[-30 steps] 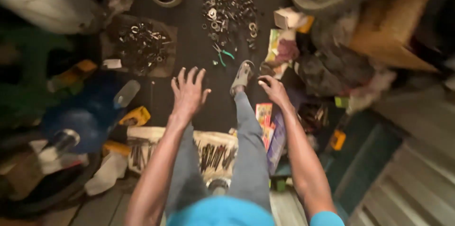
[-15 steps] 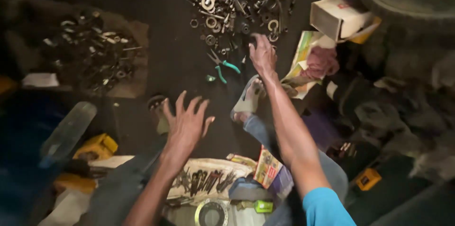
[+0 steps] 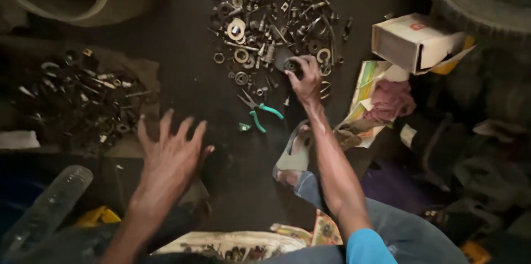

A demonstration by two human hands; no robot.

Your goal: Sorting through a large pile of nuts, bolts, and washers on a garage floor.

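From the head view, my right hand (image 3: 303, 78) closes its fingers on a dark round metal part (image 3: 291, 65) at the near edge of the scattered hardware pile (image 3: 265, 15), its bore facing up, no clear long axis. Green-handled pliers (image 3: 259, 110) lie just below-left. My left hand (image 3: 170, 161) hovers spread open, empty.

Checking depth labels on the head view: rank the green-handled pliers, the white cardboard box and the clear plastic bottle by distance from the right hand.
From the right hand, which is at the pile of metal parts:
1. Green-handled pliers, just below and to its left.
2. White cardboard box, to its right, upper side.
3. Clear plastic bottle, far lower left corner.
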